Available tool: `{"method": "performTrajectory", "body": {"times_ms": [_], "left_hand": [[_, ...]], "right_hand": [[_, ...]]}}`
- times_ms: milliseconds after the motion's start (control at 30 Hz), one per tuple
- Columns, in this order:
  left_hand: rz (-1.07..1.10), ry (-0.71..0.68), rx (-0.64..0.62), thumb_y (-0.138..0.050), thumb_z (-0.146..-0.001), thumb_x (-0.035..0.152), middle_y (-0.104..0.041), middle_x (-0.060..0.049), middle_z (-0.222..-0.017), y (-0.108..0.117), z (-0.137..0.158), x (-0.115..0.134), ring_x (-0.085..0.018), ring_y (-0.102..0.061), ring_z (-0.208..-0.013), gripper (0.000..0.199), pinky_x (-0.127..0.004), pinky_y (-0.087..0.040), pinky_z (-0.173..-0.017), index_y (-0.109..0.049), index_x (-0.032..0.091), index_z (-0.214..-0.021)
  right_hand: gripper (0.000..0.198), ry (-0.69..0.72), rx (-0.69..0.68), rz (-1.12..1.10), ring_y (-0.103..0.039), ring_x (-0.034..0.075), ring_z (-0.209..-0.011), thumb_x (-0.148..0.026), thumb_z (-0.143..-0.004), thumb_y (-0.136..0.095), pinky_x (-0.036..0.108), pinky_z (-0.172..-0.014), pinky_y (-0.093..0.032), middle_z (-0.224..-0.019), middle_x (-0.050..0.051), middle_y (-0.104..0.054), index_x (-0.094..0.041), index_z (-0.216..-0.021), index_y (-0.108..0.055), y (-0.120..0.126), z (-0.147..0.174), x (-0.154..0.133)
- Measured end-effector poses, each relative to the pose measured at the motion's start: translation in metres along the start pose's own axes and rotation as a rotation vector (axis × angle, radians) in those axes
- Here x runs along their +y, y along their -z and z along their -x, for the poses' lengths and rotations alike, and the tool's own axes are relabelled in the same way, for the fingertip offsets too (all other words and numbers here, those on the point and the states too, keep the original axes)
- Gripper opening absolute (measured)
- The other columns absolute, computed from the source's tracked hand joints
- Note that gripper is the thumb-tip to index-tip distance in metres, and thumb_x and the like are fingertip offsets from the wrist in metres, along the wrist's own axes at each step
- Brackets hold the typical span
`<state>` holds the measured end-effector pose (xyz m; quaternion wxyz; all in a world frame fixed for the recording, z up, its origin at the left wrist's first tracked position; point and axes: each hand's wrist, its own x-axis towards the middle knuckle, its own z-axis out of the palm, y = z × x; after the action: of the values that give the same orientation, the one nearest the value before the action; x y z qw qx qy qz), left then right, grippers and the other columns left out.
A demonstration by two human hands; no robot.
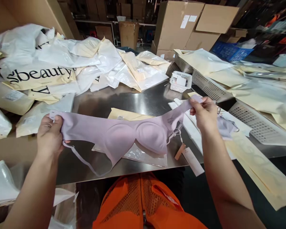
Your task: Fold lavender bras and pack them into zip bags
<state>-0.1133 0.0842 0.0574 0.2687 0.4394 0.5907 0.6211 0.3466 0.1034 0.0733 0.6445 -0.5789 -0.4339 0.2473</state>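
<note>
your left hand [49,136] pinches one end of the lilac bra [120,138], thumb against fingers; your right hand [203,111] pinches the other band end the same way. bra's stretched between them, molded cups side by side, above the near edge of the metal tabletop [98,103]. loose shoulder strap [85,162] loops down on the left side. white paper tag [192,160] and copper-colored tag [180,151] dangle on the right, below your right hand. behind the bra, partly covered: yellow mailer [131,114] with a barcode label, and clear plastic bag [145,156] near the table edge. grayish-lilac garment [226,127] lies just beside your right wrist. small white basket [180,83] sits farther back; mailer pile [62,58] fills far left, one printed "sbeauty". perforated white bin [259,127] is on the right.
</note>
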Motion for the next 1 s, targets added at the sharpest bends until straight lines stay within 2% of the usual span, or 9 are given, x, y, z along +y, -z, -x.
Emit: {"method": "performTrajectory", "body": {"times_ms": [100,167,233,433,533,633,733,833,1000], "left_hand": [[0.242,0.034,-0.004,-0.088,-0.045,0.063,-0.05,0.009,-0.061,-0.028,0.004,0.006,-0.006,-0.037,-0.039,0.073,-0.019,-0.03,-0.029,-0.048,0.018,-0.088],[0.285,0.032,-0.034,-0.089,-0.045,0.063,-0.052,0.008,-0.062,-0.048,0.009,0.01,-0.007,-0.04,-0.044,0.073,-0.019,-0.035,-0.032,-0.049,0.018,-0.087],[0.294,0.023,-0.092,-0.087,-0.049,0.064,-0.054,0.006,-0.065,-0.064,0.014,0.012,-0.008,-0.043,-0.048,0.07,-0.018,-0.037,-0.036,-0.05,0.018,-0.087],[0.114,-0.065,-0.209,-0.07,-0.077,0.06,-0.053,0.005,-0.066,-0.074,0.022,-0.002,-0.01,-0.046,-0.053,0.047,-0.02,-0.038,-0.046,-0.052,0.019,-0.092],[-0.382,-0.146,-0.211,-0.061,-0.086,0.046,-0.058,0.002,-0.07,-0.075,0.029,-0.009,-0.016,-0.053,-0.058,0.032,-0.027,-0.041,-0.053,-0.054,0.021,-0.103],[-0.845,-0.45,-0.17,-0.06,-0.086,0.036,-0.066,-0.011,-0.098,-0.089,0.049,-0.011,-0.029,-0.062,-0.084,0.031,-0.039,-0.047,-0.071,-0.058,0.016,-0.11],[-0.888,-0.787,-0.541,-0.049,-0.094,0.031,-0.066,-0.012,-0.103,-0.111,0.077,-0.012,-0.03,-0.059,-0.097,0.022,-0.041,-0.047,-0.081,-0.064,0.017,-0.101],[-0.771,-0.793,-1.047,-0.041,-0.098,0.024,-0.067,-0.007,-0.105,-0.133,0.097,-0.019,-0.023,-0.061,-0.098,0.027,-0.035,-0.048,-0.083,-0.067,0.021,-0.098],[-0.736,-0.587,-1.177,-0.041,-0.096,0.016,-0.064,-0.01,-0.118,-0.161,0.091,-0.036,-0.024,-0.061,-0.102,0.03,-0.036,-0.05,-0.087,-0.065,0.017,-0.113]], "right_hand": [[0.043,-0.06,-0.323,-0.11,-0.056,0.01,-0.044,-0.047,-0.07,-0.081,0.02,-0.043,-0.046,-0.054,-0.008,-0.058,-0.023,-0.078,-0.046,-0.04,0.042,-0.012],[0.042,-0.089,-0.689,-0.141,-0.068,0.014,-0.063,-0.048,-0.075,-0.077,0.026,-0.058,-0.056,-0.078,-0.001,-0.071,-0.022,-0.099,-0.054,-0.059,0.066,-0.02],[0.049,-0.042,-0.841,-0.159,-0.071,0.016,-0.08,-0.045,-0.081,-0.072,0.03,-0.071,-0.058,-0.104,0.005,-0.072,-0.025,-0.12,-0.051,-0.064,0.079,-0.026],[0.021,0.226,-0.315,0.157,-0.063,0.012,-0.074,-0.033,-0.086,-0.069,0.025,-0.07,-0.051,-0.084,-0.001,-0.067,-0.023,-0.104,-0.061,-0.02,0.091,0.0],[0.009,0.266,-0.505,0.359,-0.062,0.012,-0.067,-0.028,-0.091,-0.062,0.023,-0.061,-0.048,-0.079,0.0,-0.068,-0.021,-0.09,-0.067,-0.011,0.112,0.025],[0.017,0.331,-0.812,0.488,-0.067,0.017,-0.086,-0.023,-0.095,-0.054,0.029,-0.076,-0.053,-0.095,0.005,-0.073,-0.021,-0.101,-0.07,-0.019,0.13,0.045],[0.029,0.385,-0.914,0.636,-0.058,0.024,-0.122,-0.023,-0.095,-0.053,0.042,-0.104,-0.044,-0.126,0.011,-0.066,-0.019,-0.121,-0.066,-0.029,0.132,0.058],[0.058,0.335,-0.872,0.767,-0.037,0.03,-0.142,-0.032,-0.09,-0.061,0.048,-0.115,-0.032,-0.152,0.018,-0.041,-0.011,-0.142,-0.049,-0.033,0.127,0.065],[0.072,0.227,-0.706,0.918,-0.035,0.036,-0.139,-0.044,-0.083,-0.068,0.053,-0.107,-0.034,-0.154,0.018,-0.037,-0.016,-0.145,-0.046,-0.039,0.132,0.062]]}}
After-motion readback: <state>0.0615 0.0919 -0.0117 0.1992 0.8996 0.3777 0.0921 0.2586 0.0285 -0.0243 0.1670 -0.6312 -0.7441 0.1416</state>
